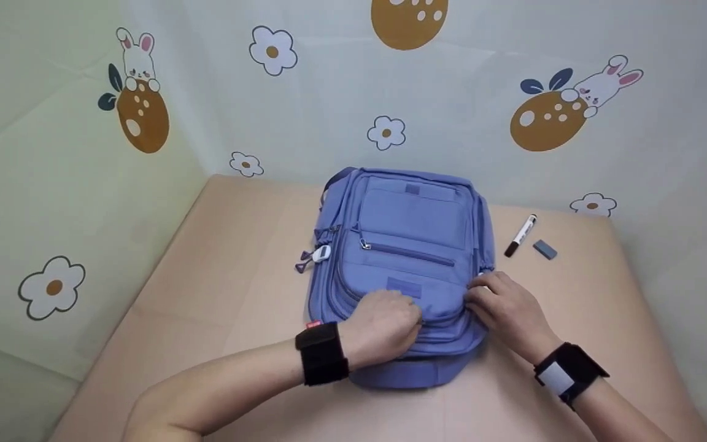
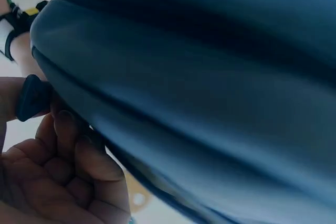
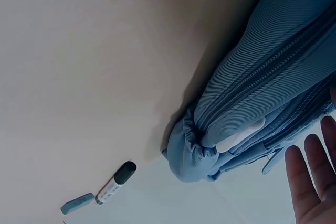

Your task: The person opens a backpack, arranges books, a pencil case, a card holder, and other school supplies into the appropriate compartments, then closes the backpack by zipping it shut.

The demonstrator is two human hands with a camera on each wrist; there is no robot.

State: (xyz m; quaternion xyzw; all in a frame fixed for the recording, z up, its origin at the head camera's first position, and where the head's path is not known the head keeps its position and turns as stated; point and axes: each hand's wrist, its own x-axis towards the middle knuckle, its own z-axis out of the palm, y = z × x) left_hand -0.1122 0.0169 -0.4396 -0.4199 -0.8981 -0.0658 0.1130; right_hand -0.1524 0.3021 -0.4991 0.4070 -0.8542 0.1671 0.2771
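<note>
A blue backpack (image 1: 409,258) lay flat at the middle of the desk (image 1: 218,288). A dark zipper pull (image 2: 32,97) at its near edge was pinched by the left hand (image 1: 384,325), while the right hand (image 1: 504,304) rested on its side with fingers (image 3: 310,177) straight. A marker (image 1: 520,236) and an eraser (image 1: 545,249) were seen just beside each other, right of the backpack.

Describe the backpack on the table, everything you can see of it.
The backpack is periwinkle-blue fabric, ribbed as seen in the right wrist view, lying flat with its front up on the tan table. It has a zipped front pocket, several zipper tracks round its sides and pulls hanging at its left edge. The left hand pinches a dark zipper pull at its near edge; the right hand rests on its right corner.
</note>
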